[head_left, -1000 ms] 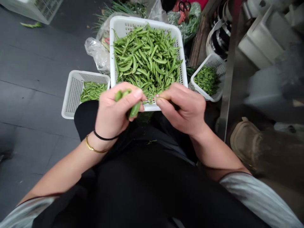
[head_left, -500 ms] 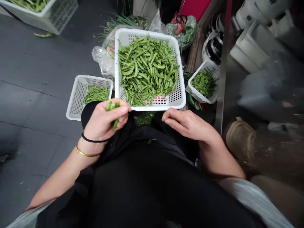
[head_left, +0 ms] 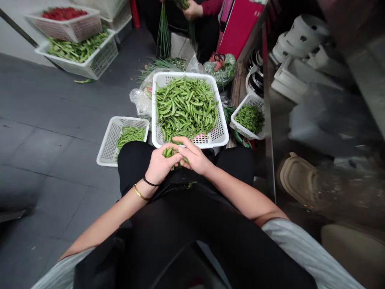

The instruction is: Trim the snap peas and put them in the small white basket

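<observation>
Head view: basket (head_left: pixel 154 108) at twelve o'clock, my left hand (head_left: pixel 159 164) grips pods (head_left: pixel 169 152), my right hand (head_left: pixel 197 158) meets it, hold unclear, and light pinching should prevent bruising.

L hand (head_left: pixel 161 163) holds green pods (head_left: pixel 169 152), R hand (head_left: pixel 196 158) against it, nr wht basket (head_left: pixel 154 112) w/ more.

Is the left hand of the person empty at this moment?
No, the left hand holds several green pods, which are visible beside its thumb.
</observation>
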The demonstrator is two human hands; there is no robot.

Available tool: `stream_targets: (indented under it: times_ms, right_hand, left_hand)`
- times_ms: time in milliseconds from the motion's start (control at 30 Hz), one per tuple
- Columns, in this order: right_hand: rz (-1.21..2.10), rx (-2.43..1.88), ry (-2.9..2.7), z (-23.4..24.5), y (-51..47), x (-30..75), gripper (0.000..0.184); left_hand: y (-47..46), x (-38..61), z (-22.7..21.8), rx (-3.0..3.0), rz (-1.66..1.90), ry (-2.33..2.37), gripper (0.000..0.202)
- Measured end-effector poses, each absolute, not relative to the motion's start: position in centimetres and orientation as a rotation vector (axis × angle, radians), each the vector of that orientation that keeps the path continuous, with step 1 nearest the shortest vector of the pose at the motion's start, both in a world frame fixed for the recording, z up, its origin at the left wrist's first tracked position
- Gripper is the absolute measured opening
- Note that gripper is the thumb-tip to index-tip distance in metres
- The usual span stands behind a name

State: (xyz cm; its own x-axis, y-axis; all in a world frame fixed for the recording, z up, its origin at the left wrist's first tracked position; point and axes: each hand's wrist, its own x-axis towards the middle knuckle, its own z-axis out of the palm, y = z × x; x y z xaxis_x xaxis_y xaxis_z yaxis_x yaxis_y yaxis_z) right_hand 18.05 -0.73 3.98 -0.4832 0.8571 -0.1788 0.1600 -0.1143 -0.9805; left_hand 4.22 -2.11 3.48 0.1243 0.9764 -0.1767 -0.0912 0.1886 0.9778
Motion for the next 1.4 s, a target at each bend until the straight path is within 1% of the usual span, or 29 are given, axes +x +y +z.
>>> stream_targets:
  times_ms: [100, 200, 333, 533, 667, 733, 867, 1033, 1100, 1200, 1267, 1333, 1400]
  right_hand:
    - [1.88, -1.065, -1.355, 3.1, -0.9, 18.2, 0.043]
    - [1.981, -0.951, -1.23, 3.3, -1.3, 19.1, 0.045]
    - [2.03, -0.913, -1.207, 3.8, -1.7, 20.3, 0.041]
    - [2.059, -0.872, -1.385, 3.3, -1.6, 22.5, 0.024]
    - [2.129, -0.919, -1.161, 3.6, -1.1, 23.6, 0.02]
    - [2.119, -0.888, -1.04, 3.8, -0.7, 23.4, 0.021]
    - [1.905, -0.956, -0.999, 3.9, -0.1, 21.6, 0.038]
    - [1.779, -1.041, -1.313, 3.6, 0.2, 20.0, 0.032]
    - [1.513, -1.087, -1.526, 3.6, 0.0, 19.9, 0.029]
    - [0.876, -1.121, -1.949, 3.6, -0.5, 19.9, 0.024]
    - [0.568, -1.099, -2.175, 3.6, -0.8, 19.9, 0.024]
    - [0.494, -1.065, -2.265, 3.5, -1.0, 20.0, 0.024]
    - [0.599, -1.002, -2.214, 3.7, -1.0, 20.2, 0.021]
  left_hand:
    - [-2.0, 3.8, 3.0, 0.94, 0.983, 1.083, 0.026]
    - [-1.8, 3.5, 3.4, 0.833, 0.966, 0.984, 0.028]
    - [-1.3, 3.0, 4.0, 0.693, 1.004, 0.942, 0.029]
    - [-0.9, 2.0, 4.5, 0.619, 1.066, 0.822, 0.026]
    - [-0.8, 1.5, 4.5, 0.616, 1.088, 0.766, 0.025]
    - [-0.8, 1.5, 4.4, 0.632, 1.057, 0.747, 0.026]
    - [-0.8, 1.7, 4.5, 0.703, 1.019, 0.739, 0.025]
    - [-0.5, 1.7, 4.4, 0.754, 1.027, 0.734, 0.023]
    - [-0.4, 2.0, 4.1, 0.67, 1.033, 0.739, 0.025]
    - [-0.3, 2.6, 3.7, 0.477, 0.994, 0.782, 0.028]
    - [-0.4, 3.0, 3.5, 0.416, 0.959, 0.798, 0.027]
    - [-0.6, 3.2, 3.4, 0.429, 0.946, 0.79, 0.026]
    - [-0.8, 3.2, 3.4, 0.467, 0.951, 0.799, 0.023]
